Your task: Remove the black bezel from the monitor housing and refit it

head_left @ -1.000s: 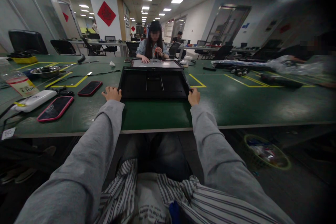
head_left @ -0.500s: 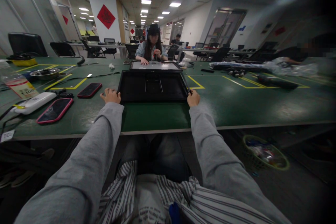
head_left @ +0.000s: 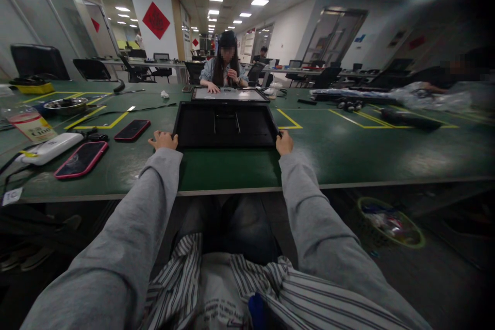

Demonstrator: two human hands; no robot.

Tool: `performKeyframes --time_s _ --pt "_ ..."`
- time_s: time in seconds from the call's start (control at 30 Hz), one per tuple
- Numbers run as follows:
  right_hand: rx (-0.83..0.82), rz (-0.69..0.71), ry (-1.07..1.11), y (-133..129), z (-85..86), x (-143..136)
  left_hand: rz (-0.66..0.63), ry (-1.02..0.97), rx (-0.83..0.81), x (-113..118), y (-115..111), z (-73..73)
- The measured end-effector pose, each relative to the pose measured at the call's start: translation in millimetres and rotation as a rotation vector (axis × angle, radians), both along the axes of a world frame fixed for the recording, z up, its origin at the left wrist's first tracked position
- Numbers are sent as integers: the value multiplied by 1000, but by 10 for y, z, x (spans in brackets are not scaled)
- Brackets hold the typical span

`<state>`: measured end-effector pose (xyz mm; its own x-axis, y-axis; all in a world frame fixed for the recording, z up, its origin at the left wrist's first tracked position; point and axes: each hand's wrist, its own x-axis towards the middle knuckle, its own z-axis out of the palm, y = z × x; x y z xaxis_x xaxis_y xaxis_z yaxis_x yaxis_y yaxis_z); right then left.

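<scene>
In front of me on the green table lies a shallow black monitor back cover [head_left: 197, 131], its hollow inner side up. At its left edge is my left hand [head_left: 164, 140], open, fingers spread and bent toward the table, thumb side against the cover. My right hand [head_left: 285, 142] is closed around the cover's right edge near the front corner. Just beyond lies a flat panel with a dark frame and greyish face [head_left: 240, 94]. A co-worker's hand [head_left: 211, 86] rests on that panel; their other hand is raised.
Left of me are two red-edged phones [head_left: 132, 130], a white power strip [head_left: 58, 147], a bottle [head_left: 31, 124] and a metal bowl [head_left: 66, 105]. Plastic-wrapped parts [head_left: 356, 95] and dark parts [head_left: 410, 118] lie to the right. A green basket [head_left: 390, 221] stands below the table.
My view has shifted slightly. Both hands stay at the cover's sides, and the cover shows no clear movement on the table.
</scene>
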<state>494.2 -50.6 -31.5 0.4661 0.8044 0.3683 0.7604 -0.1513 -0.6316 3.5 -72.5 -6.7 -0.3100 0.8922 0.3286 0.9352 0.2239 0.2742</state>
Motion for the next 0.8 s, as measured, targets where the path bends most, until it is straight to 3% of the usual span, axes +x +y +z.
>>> performKeyframes --time_s 0.27,0.5,0.8 --pt "52 14 59 -5 -10 8 14 -29 -3 -25 49 -38" --pt "36 6 57 -48 47 -30 17 -47 -10 16 -2 13" --pt "53 -10 51 61 -48 42 26 -15 4 0 40 -13"
